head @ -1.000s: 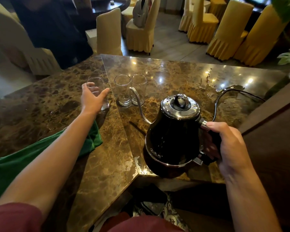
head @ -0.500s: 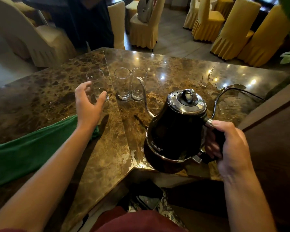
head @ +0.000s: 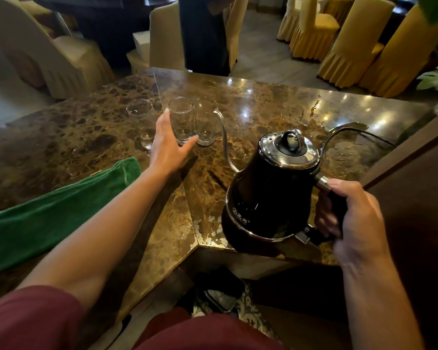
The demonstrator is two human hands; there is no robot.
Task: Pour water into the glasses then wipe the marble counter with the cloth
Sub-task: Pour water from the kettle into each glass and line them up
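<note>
Three glasses stand in a row toward the far side of the marble bench (head: 276, 107): the left glass (head: 141, 122) a little apart, the middle glass (head: 181, 120) and the right glass (head: 205, 121) touching or nearly so. Each seems to hold only a little water at its base, so the pouring is probably at its beginning. The right hand (head: 349, 221) is clamped round the black handle of the gooseneck kettle (head: 273, 195), which sits low at the near edge with its thin spout aimed at the right glass, likely so the pour needs only a lift and a tilt. The left hand (head: 168, 145) is spread, fingers straight and thumb out, cupped close about the lower part of the middle glass, apparently to steady or reposition it; whether it touches the glass I cannot tell. A green cloth (head: 51, 215) lies on the left of the bench under the left forearm, kept within reach for the wiping. Compared with half a second ago, the left hand has left the left glass and moved right to the middle one, while the kettle grip is unchanged.
</note>
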